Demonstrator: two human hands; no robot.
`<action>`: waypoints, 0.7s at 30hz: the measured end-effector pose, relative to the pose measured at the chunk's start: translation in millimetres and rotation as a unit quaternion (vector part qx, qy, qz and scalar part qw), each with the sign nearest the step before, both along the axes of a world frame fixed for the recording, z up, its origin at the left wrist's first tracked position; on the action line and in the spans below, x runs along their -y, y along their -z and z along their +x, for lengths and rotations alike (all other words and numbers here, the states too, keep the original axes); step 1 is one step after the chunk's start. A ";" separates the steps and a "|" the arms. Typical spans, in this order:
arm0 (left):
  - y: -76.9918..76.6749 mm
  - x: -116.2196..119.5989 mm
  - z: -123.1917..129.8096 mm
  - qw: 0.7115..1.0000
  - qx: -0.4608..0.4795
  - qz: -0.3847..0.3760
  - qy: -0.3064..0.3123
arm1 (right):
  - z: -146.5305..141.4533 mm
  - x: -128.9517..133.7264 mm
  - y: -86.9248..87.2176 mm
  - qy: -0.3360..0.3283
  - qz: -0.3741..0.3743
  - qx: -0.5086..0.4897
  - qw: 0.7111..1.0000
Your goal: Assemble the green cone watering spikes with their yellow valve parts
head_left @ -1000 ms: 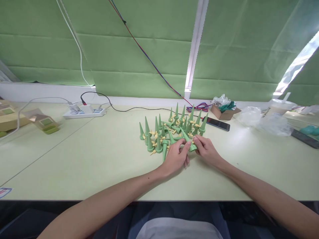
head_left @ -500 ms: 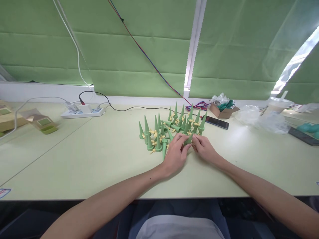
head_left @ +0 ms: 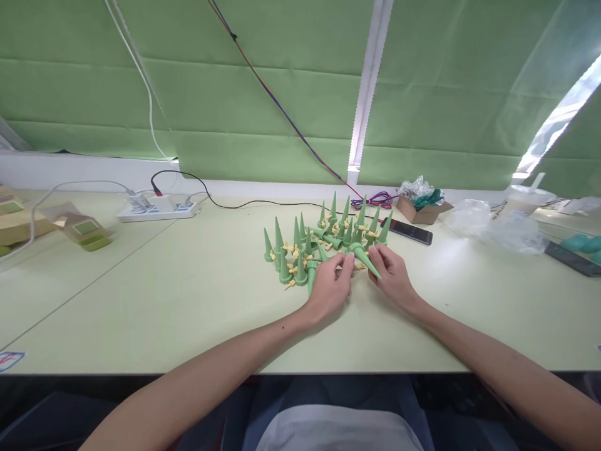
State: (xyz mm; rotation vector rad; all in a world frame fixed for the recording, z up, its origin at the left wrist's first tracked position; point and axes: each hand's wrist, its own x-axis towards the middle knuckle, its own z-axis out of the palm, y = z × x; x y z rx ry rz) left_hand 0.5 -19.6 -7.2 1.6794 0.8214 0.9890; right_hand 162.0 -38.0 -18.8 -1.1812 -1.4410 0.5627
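Observation:
A green plastic watering spike (head_left: 367,261) lies tilted between my two hands, its wide collar toward the far left and its tip toward me and to the right. My left hand (head_left: 330,280) is closed, thumb and forefinger pinched at the collar. Against the tapered side, my right hand (head_left: 394,277) has its fingers closed; its fingertips are partly hidden behind the spike. Many similar green spikes (head_left: 285,269) with small yellow valves (head_left: 290,284) stand or lie crowded just beyond my hands. One lying spike (head_left: 311,274) is partly covered by my left hand.
Behind the spikes on the right lie a black phone (head_left: 406,231) and an open cardboard box (head_left: 419,212). A clear plastic bag (head_left: 514,233) and a cup with a straw (head_left: 524,199) are farther right. At the back left sits a white power strip (head_left: 157,210) with cables.
The spike between my hands has turned from upright to tilted, its tip now toward me and to the right. My left fingers have drawn back to its collar.

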 end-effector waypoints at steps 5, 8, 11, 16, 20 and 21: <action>-0.9 0.7 -0.6 0.994 0.020 -0.087 0.065 | 0.5 4.4 -2.2 -0.008 0.022 0.077 0.997; -1.1 -0.4 -1.6 0.992 0.025 -0.088 0.082 | 1.0 3.9 0.5 -0.005 0.018 0.082 0.997; 1.3 -2.5 -1.8 0.991 0.023 -0.090 0.092 | 1.6 2.9 3.5 -0.008 0.013 0.077 0.997; 5.4 -3.1 -1.3 0.994 0.019 -0.058 0.089 | 1.0 2.1 7.2 -0.043 -0.023 0.003 0.999; 5.4 -1.6 -1.3 0.997 0.001 -0.042 0.072 | -0.6 1.6 9.8 -0.066 -0.063 -0.053 0.994; 5.2 -1.5 -1.4 0.997 -0.003 -0.038 0.071 | -1.1 1.4 10.2 -0.070 -0.070 -0.064 0.993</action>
